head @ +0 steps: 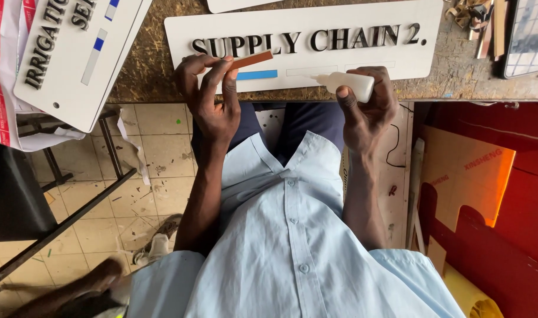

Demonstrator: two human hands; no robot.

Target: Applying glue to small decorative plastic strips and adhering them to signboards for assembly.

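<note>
- Left hand (213, 97) pinches a thin brown strip (251, 60) by one end; its long axis runs left to right, the free end tilted slightly up toward the white sign board (339, 59)
- Right hand (369, 103) is wrapped around a white squeeze bottle (346, 83); nozzle points left toward the strip; contents hidden
- Both are held over the near edge of the tabletop (157, 70); a blue strip (257, 75) lies on the board
</note>
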